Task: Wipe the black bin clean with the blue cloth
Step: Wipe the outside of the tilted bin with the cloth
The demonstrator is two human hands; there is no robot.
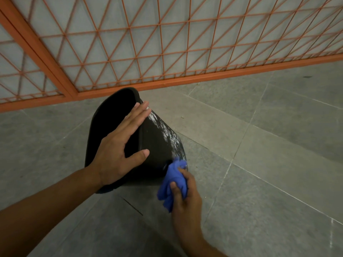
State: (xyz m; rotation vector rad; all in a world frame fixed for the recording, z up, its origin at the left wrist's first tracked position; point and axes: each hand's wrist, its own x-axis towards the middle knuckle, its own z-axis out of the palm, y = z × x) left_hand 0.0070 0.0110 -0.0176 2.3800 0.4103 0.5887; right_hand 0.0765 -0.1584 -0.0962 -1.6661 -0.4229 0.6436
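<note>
Right hand (182,191), nearest the viewer, with fingers curled around a bunched blue cloth (171,184) that presses on the lower outer wall of a black plastic bin (156,143). Left hand (118,145) lies flat across the bin's rim, fingers straight and together, thumb spread. The bin sits tilted on grey stone floor tiles (259,145), white smears (167,130) streaking its side. Beyond stands an orange metal lattice fence (167,52).
</note>
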